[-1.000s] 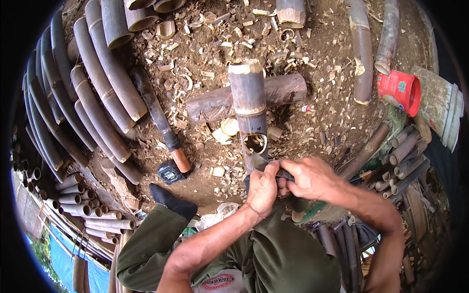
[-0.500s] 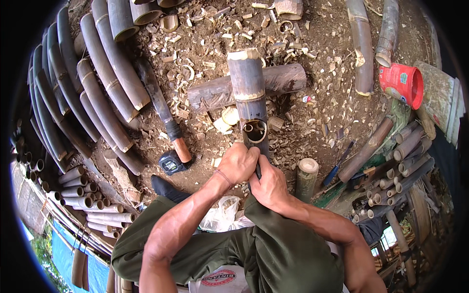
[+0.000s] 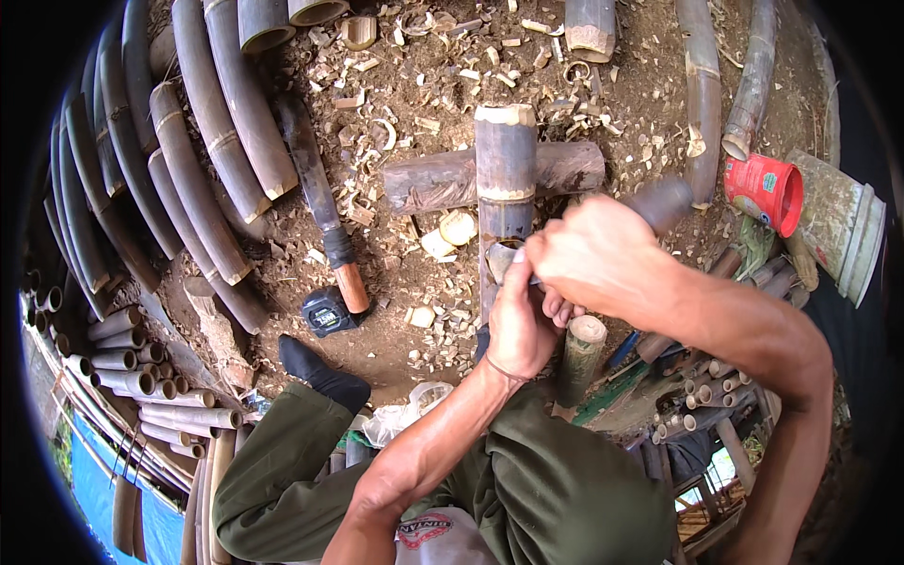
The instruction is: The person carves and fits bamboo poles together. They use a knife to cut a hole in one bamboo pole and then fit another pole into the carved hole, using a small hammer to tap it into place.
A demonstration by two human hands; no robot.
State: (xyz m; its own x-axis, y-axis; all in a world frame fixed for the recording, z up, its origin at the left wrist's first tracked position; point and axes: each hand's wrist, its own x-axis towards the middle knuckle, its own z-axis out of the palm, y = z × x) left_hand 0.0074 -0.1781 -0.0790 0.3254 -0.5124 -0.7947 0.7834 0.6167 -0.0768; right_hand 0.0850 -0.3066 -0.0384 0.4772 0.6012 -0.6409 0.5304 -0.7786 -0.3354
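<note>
A thick bamboo tube (image 3: 506, 169) lies lengthwise in front of me, its far part resting across a short bamboo log (image 3: 428, 182). An opening is cut into its upper side, partly covered by my hands. My right hand (image 3: 595, 250), smeared by motion, is closed at the right of that opening. From behind it sticks a dark, blurred tool end (image 3: 664, 202), whose kind I cannot make out. Just below, my left hand (image 3: 523, 325) has its thumb pointing up at the opening and its fingers curled; what they grip is hidden.
To the left lie a long wooden-handled blade (image 3: 320, 202) and a black tape measure (image 3: 328, 312). Many bamboo tubes (image 3: 212, 141) are laid beyond them. A short bamboo piece (image 3: 581, 358) stands right of my hands. A red bucket (image 3: 765, 193) lies at far right. Chips cover the soil.
My hands were together on a dark handle at the tube's near end. The right hand has moved up and right; the left has turned, thumb up. The view has shifted slightly.
</note>
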